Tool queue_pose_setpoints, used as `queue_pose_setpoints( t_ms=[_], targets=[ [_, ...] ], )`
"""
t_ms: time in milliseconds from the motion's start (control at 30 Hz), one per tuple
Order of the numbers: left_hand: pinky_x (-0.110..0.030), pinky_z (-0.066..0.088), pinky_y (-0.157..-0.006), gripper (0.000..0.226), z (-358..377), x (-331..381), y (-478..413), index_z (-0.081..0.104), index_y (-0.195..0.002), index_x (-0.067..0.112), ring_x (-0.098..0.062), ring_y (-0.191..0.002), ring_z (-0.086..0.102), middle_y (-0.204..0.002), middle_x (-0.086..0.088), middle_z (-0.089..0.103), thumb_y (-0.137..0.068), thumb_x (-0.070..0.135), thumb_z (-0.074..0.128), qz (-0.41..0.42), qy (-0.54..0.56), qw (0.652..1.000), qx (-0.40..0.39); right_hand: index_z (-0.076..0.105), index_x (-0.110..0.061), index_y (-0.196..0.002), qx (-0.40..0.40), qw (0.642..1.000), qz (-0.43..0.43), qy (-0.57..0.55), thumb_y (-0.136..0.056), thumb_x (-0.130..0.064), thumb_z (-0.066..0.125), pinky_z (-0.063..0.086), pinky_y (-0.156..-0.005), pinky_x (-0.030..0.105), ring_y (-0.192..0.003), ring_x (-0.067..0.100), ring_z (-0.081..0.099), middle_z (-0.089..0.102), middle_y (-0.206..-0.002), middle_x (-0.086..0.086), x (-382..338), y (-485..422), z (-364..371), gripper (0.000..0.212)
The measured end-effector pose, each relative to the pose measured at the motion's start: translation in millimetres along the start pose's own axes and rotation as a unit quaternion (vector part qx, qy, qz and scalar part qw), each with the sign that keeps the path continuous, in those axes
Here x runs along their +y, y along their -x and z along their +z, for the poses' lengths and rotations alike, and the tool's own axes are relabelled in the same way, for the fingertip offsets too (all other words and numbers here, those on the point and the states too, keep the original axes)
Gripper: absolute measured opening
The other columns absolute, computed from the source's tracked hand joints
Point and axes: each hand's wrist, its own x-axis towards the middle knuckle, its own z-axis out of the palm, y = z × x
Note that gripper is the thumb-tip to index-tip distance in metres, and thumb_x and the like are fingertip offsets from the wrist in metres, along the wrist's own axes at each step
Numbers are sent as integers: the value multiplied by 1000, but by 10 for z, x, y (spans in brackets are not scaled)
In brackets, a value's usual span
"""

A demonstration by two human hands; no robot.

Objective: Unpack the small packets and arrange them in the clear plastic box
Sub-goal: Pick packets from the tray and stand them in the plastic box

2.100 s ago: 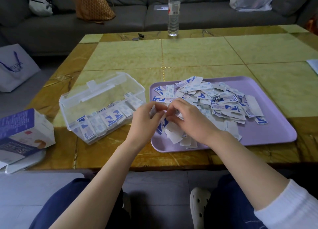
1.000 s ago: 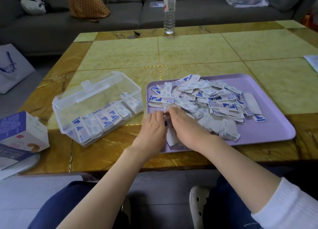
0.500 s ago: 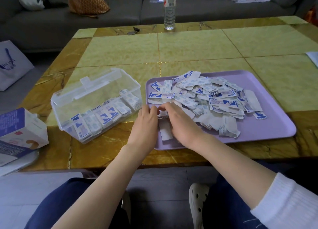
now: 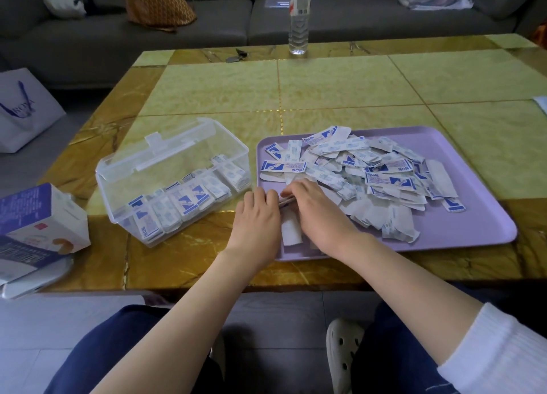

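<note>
Head view looks down on my table (image 4: 340, 77), with a water bottle (image 4: 299, 18) at its far edge and a blue-and-white carton (image 4: 35, 225) at the left corner. Between carton and purple tray (image 4: 479, 216) sits the clear plastic box (image 4: 165, 171), a row of packets standing along its near wall. Loose small packets (image 4: 370, 171) heap on the tray. My left hand (image 4: 257, 216) and right hand (image 4: 319, 210) meet at the heap's near-left edge, fingers curled down on a thin bundle of packets (image 4: 285, 200) pinched between them.
</note>
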Motion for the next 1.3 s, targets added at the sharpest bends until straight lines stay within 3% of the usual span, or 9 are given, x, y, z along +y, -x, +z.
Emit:
queue_pose_setpoints(
  t_ms=[200, 300, 500, 700, 867, 1000, 1133, 1233, 1300],
  targets=[
    [-31, 29, -89, 20, -66, 4, -23, 39, -114, 13, -26, -109, 38, -119, -7, 45, -94, 15, 39, -5, -5, 999, 35, 57, -6, -109, 30, 993, -70, 90, -82, 10, 50, 43, -88, 31, -107, 23, 50, 58, -109, 7, -59, 3, -120, 32],
    [-30, 30, -88, 24, -124, 14, -29, 39, -118, 14, -24, -104, 43, -114, -4, 52, -95, 12, 35, -18, 38, 996, 72, 60, -7, -102, 75, 989, -82, 95, -80, 9, 56, 48, -76, 34, -95, 26, 58, 64, -98, 8, -117, -5, -168, 28],
    [-28, 30, -68, 23, -331, -34, 35, 35, -116, 11, -26, -83, 53, -90, -6, 57, -94, 8, 35, -37, 125, 986, 108, 59, -8, -108, 69, 989, -115, 64, -86, 3, 58, 54, -68, 40, -94, 25, 62, 66, -99, 6, -125, 13, -256, 25],
    [-33, 36, -80, 19, -391, -245, 199, 42, -109, 15, -24, -85, 48, -93, -3, 55, -95, 4, 43, 20, 100, 990, 101, 57, -7, -115, 47, 987, -151, 11, -87, 5, 47, 48, -71, 34, -88, 24, 57, 59, -98, 6, -145, 67, -187, 32],
    [-30, 33, -77, 15, -461, -388, 306, 37, -97, 19, -22, -81, 45, -87, 1, 49, -96, 7, 44, 24, 115, 988, 97, 62, -4, -109, 84, 983, -155, -45, -93, -12, 42, 43, -74, 27, -85, 19, 54, 60, -93, 8, -243, 99, -112, 27],
    [-29, 27, -71, 9, -560, -549, 383, 37, -92, 20, -22, -81, 43, -78, 3, 45, -99, 21, 43, 37, 126, 984, 119, 68, -6, -106, 119, 976, -171, -59, -93, -25, 45, 50, -73, 34, -83, 21, 60, 63, -90, 5, -310, 57, -151, 32],
    [-32, 29, -68, 14, -670, -715, 460, 51, -87, 12, -23, -77, 43, -74, -1, 54, -96, 23, 50, 41, 180, 967, 175, 69, -9, -107, 147, 967, -194, -72, -90, -24, 52, 50, -76, 28, -85, 14, 61, 66, -92, 0, -511, -69, -191, 28],
    [-30, 26, -67, 11, -766, -848, 546, 53, -92, 10, -15, -78, 35, -80, -3, 57, -96, 20, 49, 27, 237, 951, 195, 68, -10, -108, 124, 965, -199, -116, -91, -25, 51, 46, -76, 16, -83, 5, 58, 67, -89, -2, -755, -179, -206, 29],
    [-28, 23, -65, 8, -841, -955, 607, 54, -94, 12, -12, -78, 34, -80, -2, 56, -95, 19, 50, 22, 253, 944, 211, 69, -10, -108, 98, 967, -192, -133, -92, -24, 53, 47, -74, 16, -82, 6, 60, 69, -89, 0, -923, -271, -207, 26]
  ],
)
